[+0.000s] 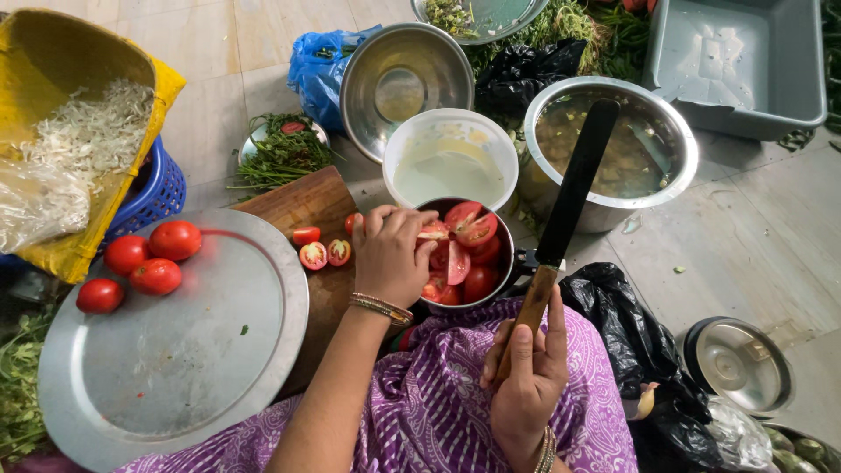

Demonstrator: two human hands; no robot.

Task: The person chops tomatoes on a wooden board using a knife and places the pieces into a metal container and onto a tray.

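Right hand grip: the right hand (526, 372) is clamping its fingers and thumb around the wooden handle of a knife (565, 223), and the dark blade is pointing away toward the far side.
Left hand grip: the left hand (390, 254) is closing its fingertips on a tomato slice (433, 232) at the near left rim of the small pot (512, 263).
Small pot: it is sitting just beyond the person's lap, in the middle of the scene, and is holding a heap of red tomato pieces (469, 254).
Cutting board: the wooden board (302, 206) is lying to the left of the small pot, partly under the left hand, and is carrying three halved tomatoes (320, 250).
Metal tray: a big round tray (175, 350) is resting at near left, overlapping the board, and four whole tomatoes (140, 263) are sitting on its far left edge.
White bowl: a plastic bowl (451, 131) is standing just beyond the small pot, touching it as far as can be seen.
Steel pots: one empty steel bowl (407, 44) is tilting at far centre, and a wider pot (670, 188) with cloudy liquid is standing to the right, behind the knife blade.
Greens: a small plate of herbs (280, 153) is lying beyond the board.
Yellow bag: a yellow sack (79, 88) of pale shreds is leaning at far left on a blue basket (162, 193).
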